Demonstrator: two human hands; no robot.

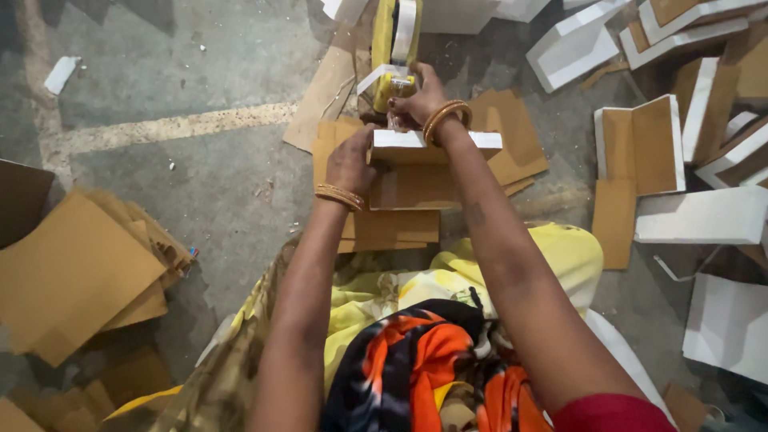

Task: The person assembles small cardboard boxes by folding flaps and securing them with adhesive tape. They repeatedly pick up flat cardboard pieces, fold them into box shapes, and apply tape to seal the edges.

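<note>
While the person sits on the floor (pixel 200 72), both hands are busy near the top middle of the view. The left hand (pixel 350 162) has its fingers closed on the left end of a small white-topped cardboard box (pixel 436 144), at about nine o'clock from the box's middle. The right hand (pixel 418 102) is just past the box at twelve o'clock, with its fingers wrapped around a yellow tape holder (pixel 394 48) that carries a roll of white tape (pixel 405 28). A strip of tape comes off the holder's left side; I cannot tell if it touches the box. The box rests over a few flat brown cardboard sheets (pixel 392 224) lying on the floor. It looks light and stiff, but thin card can bend or crush if pressed hard, so I think it is best held by its ends or edges, as the left hand does now. The tape looks sticky and thin and may curl onto itself. At about three o'clock lie many more white and brown boxes (pixel 640 144). At about eight o'clock sits a pile of brown card (pixel 76 272). A yellow cloth (pixel 560 252) covers the person's lap.
</note>
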